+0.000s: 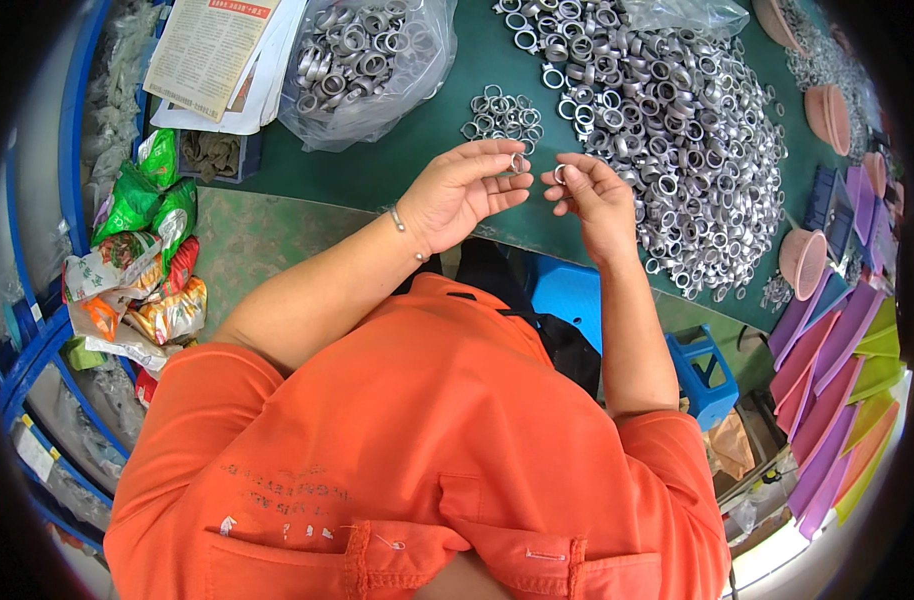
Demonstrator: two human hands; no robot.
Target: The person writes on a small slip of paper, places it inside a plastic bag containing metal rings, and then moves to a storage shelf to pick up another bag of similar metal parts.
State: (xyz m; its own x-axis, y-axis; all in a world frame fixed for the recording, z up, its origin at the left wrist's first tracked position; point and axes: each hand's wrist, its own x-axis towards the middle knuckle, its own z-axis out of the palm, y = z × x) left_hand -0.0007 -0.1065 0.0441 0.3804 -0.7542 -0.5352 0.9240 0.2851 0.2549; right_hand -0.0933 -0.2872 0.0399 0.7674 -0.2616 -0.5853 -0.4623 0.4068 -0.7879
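Note:
My left hand (467, 188) pinches a small metal ring (517, 162) between thumb and fingertips, above the table's near edge. A short gap to its right, my right hand (599, 200) grips another metal ring (560, 174) with thumb and forefinger. Just beyond both hands lies a small cluster of thin rings (504, 117). To the right of it spreads a big heap of grey metal rings (667, 130), close beside my right hand. A clear plastic bag (417, 95) holding more rings stands at the far left of the cluster.
The green table (377, 180) carries papers (212, 60) at far left beside a grey box (247, 158). Pink baskets (803, 262) line its right side, near colourful plastic bins (827, 400). Blue stools (704, 375) stand beneath. Snack packets (137, 260) hang by the blue rack at left.

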